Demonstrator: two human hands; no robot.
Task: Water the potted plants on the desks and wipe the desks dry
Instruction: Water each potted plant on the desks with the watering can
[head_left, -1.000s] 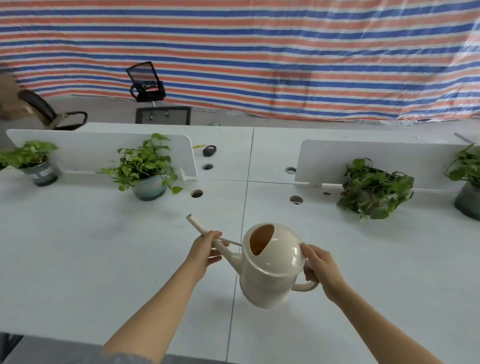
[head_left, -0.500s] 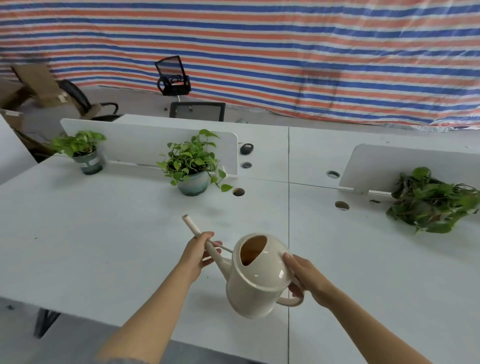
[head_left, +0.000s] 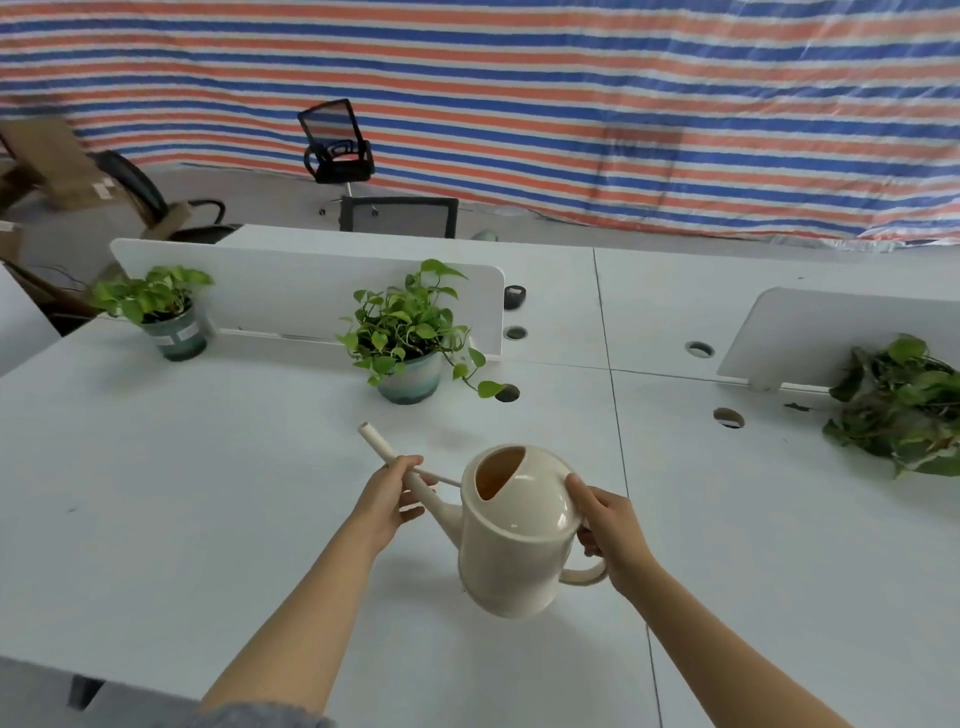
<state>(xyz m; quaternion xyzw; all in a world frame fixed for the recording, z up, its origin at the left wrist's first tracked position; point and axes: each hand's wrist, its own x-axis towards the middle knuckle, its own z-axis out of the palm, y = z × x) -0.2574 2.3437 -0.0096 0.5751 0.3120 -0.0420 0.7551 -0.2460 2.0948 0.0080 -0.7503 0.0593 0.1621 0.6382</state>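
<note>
1. The cream plastic watering can (head_left: 511, 535) is up in the air, just over the white counter (head_left: 182, 493), near its front edge.
2. The right hand (head_left: 610, 530) is wrapped round the can's curved handle. Its thumb lies on top of the can's round body.
3. The left hand (head_left: 387, 499) is closed round the long thin spout (head_left: 375, 444), about halfway along it.
4. The can leans a little. Its spout points up and away to the left, toward the green leafy plant in a round blue-green pot (head_left: 410, 338). The spout tip is near that pot but does not touch it.
5. That pot stands on the counter, just in front of a low white divider board (head_left: 291, 291).
6. A second green plant in a grey-green pot with a label (head_left: 176, 332) stands far to the left, by the same board.
7. A dark green bushy plant (head_left: 904, 410) sits at the right side of the counter, well apart from the can. Leaves hide its pot.
8. Round cable holes (head_left: 728, 417) are cut into the counter.
9. Behind the counter stand a black office chair (head_left: 337, 150) and a big sheet with red, white and blue stripes (head_left: 519, 78).
</note>
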